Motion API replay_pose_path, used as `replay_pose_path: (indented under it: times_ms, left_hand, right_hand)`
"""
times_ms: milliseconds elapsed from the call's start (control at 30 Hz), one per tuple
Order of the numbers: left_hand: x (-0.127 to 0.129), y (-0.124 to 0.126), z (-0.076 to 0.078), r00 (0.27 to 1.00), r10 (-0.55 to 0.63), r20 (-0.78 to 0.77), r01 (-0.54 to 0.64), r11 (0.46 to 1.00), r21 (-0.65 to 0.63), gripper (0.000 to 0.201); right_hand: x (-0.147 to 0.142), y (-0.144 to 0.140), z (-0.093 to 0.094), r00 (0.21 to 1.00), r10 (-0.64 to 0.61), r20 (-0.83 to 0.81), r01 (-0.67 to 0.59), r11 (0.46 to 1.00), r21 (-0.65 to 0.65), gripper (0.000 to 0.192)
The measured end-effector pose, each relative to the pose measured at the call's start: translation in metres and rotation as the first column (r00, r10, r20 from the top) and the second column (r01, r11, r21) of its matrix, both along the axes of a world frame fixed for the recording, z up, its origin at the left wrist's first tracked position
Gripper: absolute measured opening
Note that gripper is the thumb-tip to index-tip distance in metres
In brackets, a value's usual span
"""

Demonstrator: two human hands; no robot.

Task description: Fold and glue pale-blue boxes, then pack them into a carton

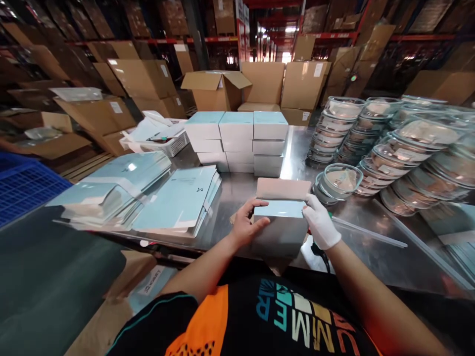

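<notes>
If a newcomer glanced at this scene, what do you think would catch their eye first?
Probably the clear round containers, stacked high on the right of the metal table. Then perhaps the pale box with a raised flap, held in front between the bare left hand and the gloved right hand. Behind it, blue-topped boxes stand in columns.

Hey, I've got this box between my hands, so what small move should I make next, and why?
Probably fold the raised flap down toward you: it stands up at the far edge of the box, while your bare left hand and gloved right hand hold its sides. The stacked boxes beyond show flat blue tops.
</notes>
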State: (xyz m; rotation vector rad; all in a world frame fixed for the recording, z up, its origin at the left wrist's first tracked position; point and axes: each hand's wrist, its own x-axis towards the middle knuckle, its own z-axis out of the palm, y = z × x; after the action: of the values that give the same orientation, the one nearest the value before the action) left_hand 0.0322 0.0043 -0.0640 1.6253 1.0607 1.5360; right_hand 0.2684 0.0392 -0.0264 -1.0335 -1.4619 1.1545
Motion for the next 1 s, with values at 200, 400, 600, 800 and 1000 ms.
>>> replay_pose_path:
  times_ms: [200,400,600,800,1000]
  left_hand:
    - [0.004,0.004,-0.003,0.989,0.049,0.142,-0.064,0.992,0.109,0.06]
    - [-0.005,0.004,0.017,0.994,-0.107,-0.029,0.11,0.986,0.126,0.056]
    - [-0.013,0.001,0.028,0.958,-0.225,-0.179,0.261,0.942,0.21,0.037]
    - [-0.017,0.004,0.025,0.94,-0.27,-0.208,0.311,0.93,0.195,0.034]
    - [-0.011,-0.007,-0.03,0.986,-0.133,-0.097,0.119,0.983,-0.139,0.132]
  right_hand:
    - [0.029,-0.008,-0.01,0.972,0.061,0.227,-0.129,0.946,0.298,0.057]
    - [0.03,-0.028,-0.007,0.922,0.134,0.364,-0.308,0.825,0.474,0.027]
    - [0.025,-0.036,-0.003,0.904,0.145,0.401,-0.346,0.799,0.492,0.032]
    - [0.025,-0.035,-0.005,0.921,0.129,0.367,-0.321,0.788,0.526,0.029]
    - [0.03,-0.038,-0.026,0.952,-0.137,0.273,-0.019,0.865,0.501,0.044]
